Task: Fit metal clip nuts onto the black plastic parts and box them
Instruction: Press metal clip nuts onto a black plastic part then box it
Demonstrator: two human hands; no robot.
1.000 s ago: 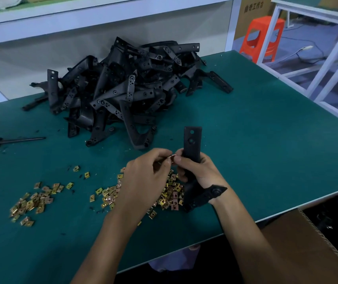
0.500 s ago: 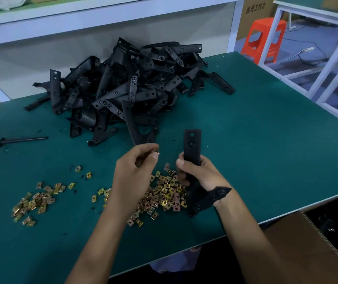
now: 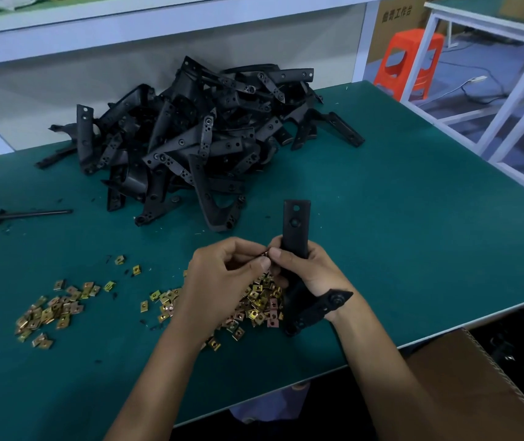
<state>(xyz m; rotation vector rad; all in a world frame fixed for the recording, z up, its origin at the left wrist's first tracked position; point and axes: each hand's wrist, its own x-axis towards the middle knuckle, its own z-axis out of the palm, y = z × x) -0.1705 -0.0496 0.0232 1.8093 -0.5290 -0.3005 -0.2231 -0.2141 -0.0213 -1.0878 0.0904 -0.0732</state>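
My right hand (image 3: 313,273) grips a black part (image 3: 295,227) upright over the green table (image 3: 413,218), near its front edge. My left hand (image 3: 222,278) pinches a clip nut (image 3: 264,253) against the part's side, above the nut pile (image 3: 260,302). Far carton (image 3: 396,14) has Chinese print ending 工作台.

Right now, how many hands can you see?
2. The left hand pinches a clip; the right hand grips a black part beside it, over the clip pile. No others are in view.
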